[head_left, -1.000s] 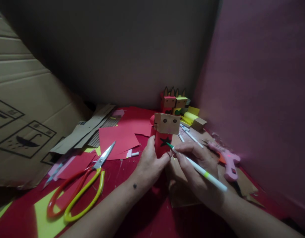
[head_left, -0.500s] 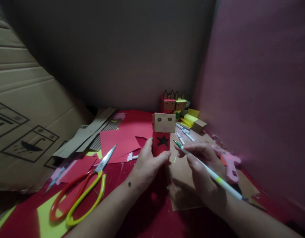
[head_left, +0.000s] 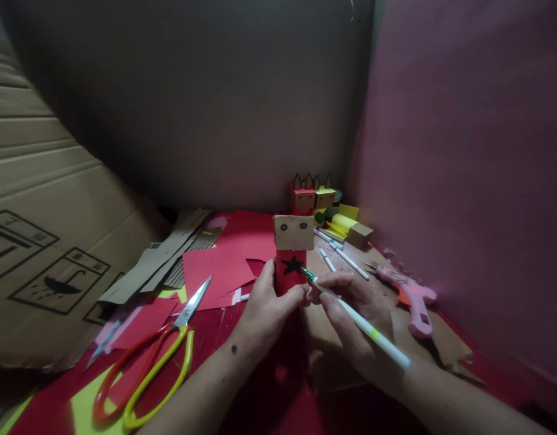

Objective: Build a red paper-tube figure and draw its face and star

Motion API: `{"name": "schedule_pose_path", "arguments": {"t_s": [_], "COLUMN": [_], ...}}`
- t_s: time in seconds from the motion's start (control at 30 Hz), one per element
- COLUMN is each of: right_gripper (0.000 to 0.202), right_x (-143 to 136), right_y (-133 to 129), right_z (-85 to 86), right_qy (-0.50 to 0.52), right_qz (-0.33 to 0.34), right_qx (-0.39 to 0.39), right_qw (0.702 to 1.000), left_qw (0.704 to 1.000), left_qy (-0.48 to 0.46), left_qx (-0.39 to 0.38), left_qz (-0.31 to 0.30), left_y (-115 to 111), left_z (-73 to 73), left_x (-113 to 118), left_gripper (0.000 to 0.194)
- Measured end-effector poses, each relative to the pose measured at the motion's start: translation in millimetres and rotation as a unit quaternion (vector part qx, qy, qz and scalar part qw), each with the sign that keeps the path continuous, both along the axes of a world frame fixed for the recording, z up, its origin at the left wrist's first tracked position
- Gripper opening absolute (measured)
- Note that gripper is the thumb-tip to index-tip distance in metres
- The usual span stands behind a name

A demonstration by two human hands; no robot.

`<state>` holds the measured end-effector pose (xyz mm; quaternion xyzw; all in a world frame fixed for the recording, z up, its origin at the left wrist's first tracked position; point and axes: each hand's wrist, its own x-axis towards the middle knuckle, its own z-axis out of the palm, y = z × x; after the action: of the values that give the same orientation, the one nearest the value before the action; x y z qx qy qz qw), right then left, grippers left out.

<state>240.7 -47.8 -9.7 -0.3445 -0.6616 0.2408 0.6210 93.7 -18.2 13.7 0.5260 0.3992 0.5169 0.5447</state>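
A box figure (head_left: pixel 293 234) stands upright in the middle, with a tan cardboard head, two drawn eyes and a red body. My left hand (head_left: pixel 272 302) is wrapped round the lower part of that body, thumb across its front. A dark star (head_left: pixel 292 264) shows on the red front. My right hand (head_left: pixel 351 314) pinches a white marker (head_left: pixel 371 332) with a green tip, which is at the star's right edge; whether it touches cannot be made out.
Scissors (head_left: pixel 170 350) with red and yellow handles lie at the left, by red paper (head_left: pixel 215 272) and cardboard strips (head_left: pixel 156 260). A pink glue gun (head_left: pixel 414 296) lies right. Behind are white markers (head_left: pixel 350 260) and two horned box figures (head_left: pixel 304 198). A carton (head_left: pixel 56 223) borders the left.
My right hand has moved left, bringing the marker's green tip from beside the figure to the star. The left hand still holds the figure. The view has shifted slightly.
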Motion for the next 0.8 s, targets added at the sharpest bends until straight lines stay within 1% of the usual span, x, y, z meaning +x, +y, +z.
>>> {"name": "schedule_pose_path", "arguments": {"t_s": [0.13,0.27,0.47,0.67,0.8], "right_gripper": [0.014,0.016,0.017,0.016,0.015], "right_x": [-0.1,1.8,2.4,1.5,2.1], "right_y": [-1.5,-0.9,2.5,0.9,-0.3], "right_z": [0.1,-0.4,-0.9,0.5,1.2], "right_qy": [-0.004,-0.015,-0.029,-0.033,-0.037], "right_qz": [-0.002,0.005,0.008,-0.009,-0.006], "right_qx": [0.006,0.006,0.01,0.002,0.003], "right_qw": [1.0,1.0,0.999,0.999,0.999], "left_qw": [1.0,0.999,0.999,0.999,0.999], "left_qy": [0.014,0.033,0.045,0.038,0.04], "left_qx": [0.002,0.023,0.02,0.012,0.015], "left_qz": [-0.015,-0.017,-0.002,-0.008,-0.012], "left_y": [0.9,2.7,0.8,-1.5,0.0], "left_z": [-3.0,-5.6,-2.9,-1.2,-0.6], "left_x": [-1.3,-2.5,-0.4,-0.8,0.3], "left_gripper": [0.038,0.041,0.042,0.044,0.044]}}
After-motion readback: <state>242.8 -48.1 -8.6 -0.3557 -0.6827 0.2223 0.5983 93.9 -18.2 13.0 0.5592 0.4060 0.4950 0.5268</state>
